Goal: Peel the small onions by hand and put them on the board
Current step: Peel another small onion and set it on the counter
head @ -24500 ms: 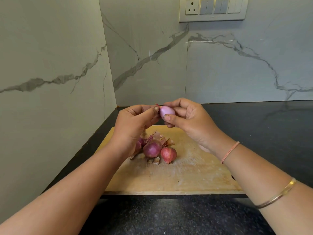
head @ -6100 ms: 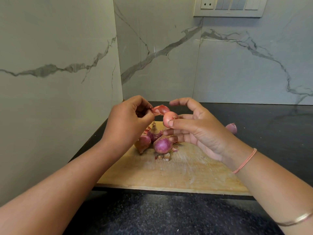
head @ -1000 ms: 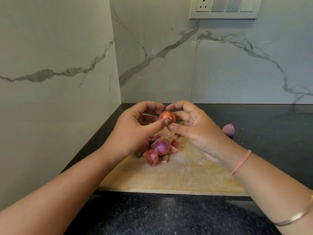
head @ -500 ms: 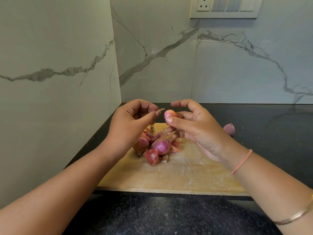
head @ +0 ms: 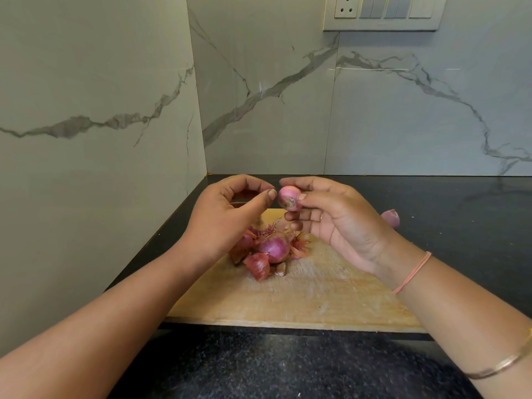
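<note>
Right hand [head: 342,223]: thumb and forefinger pinch a small onion [head: 289,198], held above the board's [head: 302,298] far edge, root end towards camera, mostly bare pink. Left hand [head: 227,217]: loosely curled, thumb tip just beside the onion; cannot tell if it holds a scrap. To finish: nail under remaining skin at the root, pull in strips, turn the onion between pulls. Pile of onions and skins [head: 273,249] sits on the board's far left part; near half open for set-down. One peeled onion [head: 390,218] lies off the board's right side on the counter [head: 460,226]. Wall close along the board's left

pink onion [head: 288,198] in fingers, rest on board [head: 302,295]
</note>
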`<state>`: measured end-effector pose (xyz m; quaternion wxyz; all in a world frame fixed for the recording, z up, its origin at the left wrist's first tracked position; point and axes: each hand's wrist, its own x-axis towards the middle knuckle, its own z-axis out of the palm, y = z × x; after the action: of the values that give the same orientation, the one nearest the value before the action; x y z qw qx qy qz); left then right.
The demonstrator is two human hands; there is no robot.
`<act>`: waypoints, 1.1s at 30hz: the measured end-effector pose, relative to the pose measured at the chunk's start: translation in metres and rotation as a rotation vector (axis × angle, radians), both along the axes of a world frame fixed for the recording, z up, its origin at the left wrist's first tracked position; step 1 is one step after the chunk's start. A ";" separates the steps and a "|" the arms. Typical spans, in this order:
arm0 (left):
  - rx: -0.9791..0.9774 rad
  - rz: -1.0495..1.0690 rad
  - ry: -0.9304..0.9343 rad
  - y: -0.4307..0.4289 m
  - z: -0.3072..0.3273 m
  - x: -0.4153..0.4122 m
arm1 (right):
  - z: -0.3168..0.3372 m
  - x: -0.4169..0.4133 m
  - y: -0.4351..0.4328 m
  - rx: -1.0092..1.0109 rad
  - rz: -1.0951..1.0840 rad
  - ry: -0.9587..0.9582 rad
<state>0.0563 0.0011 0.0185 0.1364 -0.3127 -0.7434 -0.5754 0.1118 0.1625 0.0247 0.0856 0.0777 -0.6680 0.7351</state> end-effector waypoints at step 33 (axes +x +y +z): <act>0.206 -0.077 -0.279 0.006 -0.004 0.004 | -0.006 0.003 -0.012 0.621 -0.365 0.286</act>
<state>0.0604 0.0072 0.0146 0.0412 -0.2424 -0.6799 -0.6909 0.1144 0.1503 0.0183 0.2796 0.0817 -0.8430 0.4522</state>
